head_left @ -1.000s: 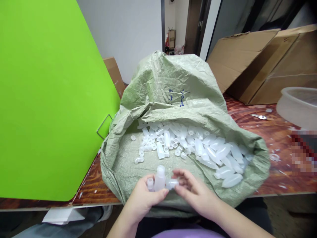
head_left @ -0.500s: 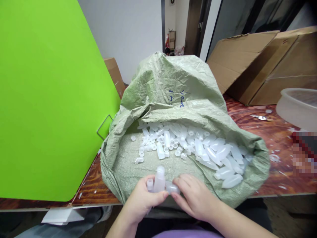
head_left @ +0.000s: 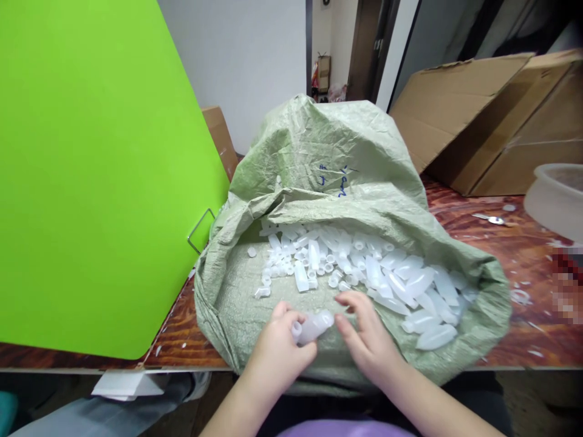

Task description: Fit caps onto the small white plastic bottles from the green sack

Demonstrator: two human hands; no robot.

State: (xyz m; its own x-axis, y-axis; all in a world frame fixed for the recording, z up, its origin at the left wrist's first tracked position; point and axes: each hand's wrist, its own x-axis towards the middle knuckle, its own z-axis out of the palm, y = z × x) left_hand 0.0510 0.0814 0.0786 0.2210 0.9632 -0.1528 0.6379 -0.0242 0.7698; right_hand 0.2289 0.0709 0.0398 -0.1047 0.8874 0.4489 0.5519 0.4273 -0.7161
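Note:
A green woven sack (head_left: 319, 158) lies open on the wooden table (head_left: 492, 255), with a heap of small translucent plastic bottles and caps (head_left: 364, 270) inside its mouth. My left hand (head_left: 277, 355) grips a few small translucent bottles (head_left: 314, 326) at the sack's near edge. My right hand (head_left: 368, 340) hovers just right of them, fingers spread, its fingertips close to the bottles and holding nothing that I can see.
A bright green board (head_left: 91, 176) stands at the left with a wire clip (head_left: 200, 230) at its edge. Folded cardboard boxes (head_left: 492, 121) lean at the back right. A translucent plastic tub (head_left: 558, 197) sits at the far right, loose caps scattered near it.
The bottles in my left hand have tipped from upright to lying sideways. My right hand has let go of the piece it pinched and spread its fingers. The view shifted slightly.

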